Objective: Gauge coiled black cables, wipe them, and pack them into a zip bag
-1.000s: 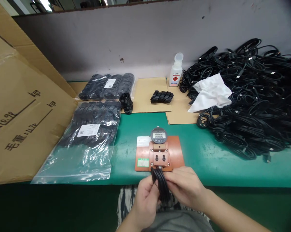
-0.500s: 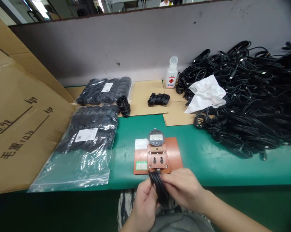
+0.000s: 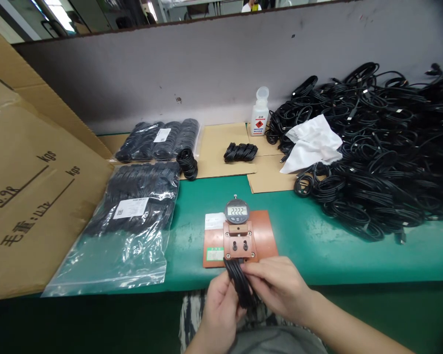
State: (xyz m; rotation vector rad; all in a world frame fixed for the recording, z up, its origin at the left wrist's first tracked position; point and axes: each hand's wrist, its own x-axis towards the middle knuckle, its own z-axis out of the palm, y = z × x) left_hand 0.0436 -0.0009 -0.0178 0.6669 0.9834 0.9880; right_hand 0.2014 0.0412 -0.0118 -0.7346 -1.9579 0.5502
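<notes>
A coiled black cable (image 3: 239,285) is held between my two hands at the table's front edge. My left hand (image 3: 221,307) is closed around the coil's left side. With thumb and fingers pinched, my right hand (image 3: 276,285) grips the cable's end at the front of a gauge fixture (image 3: 239,242); the fingers partly hide that end. On the fixture, a round digital dial gauge (image 3: 237,210) reads about 2222. The fixture sits on an orange-brown base plate (image 3: 267,236) with a white and a green label.
Bagged cable coils (image 3: 133,196) lie at left beside a large cardboard box (image 3: 41,187). Two loose coil bundles (image 3: 240,152) rest on cardboard sheets (image 3: 221,135). A white bottle (image 3: 259,115), a white cloth (image 3: 313,142) and a heap of black cables (image 3: 383,162) are at right.
The gauge reading has gone from about 0115 to about 2222. Both hands and the coil have shifted slightly toward the fixture, the cable end now closer against its front.
</notes>
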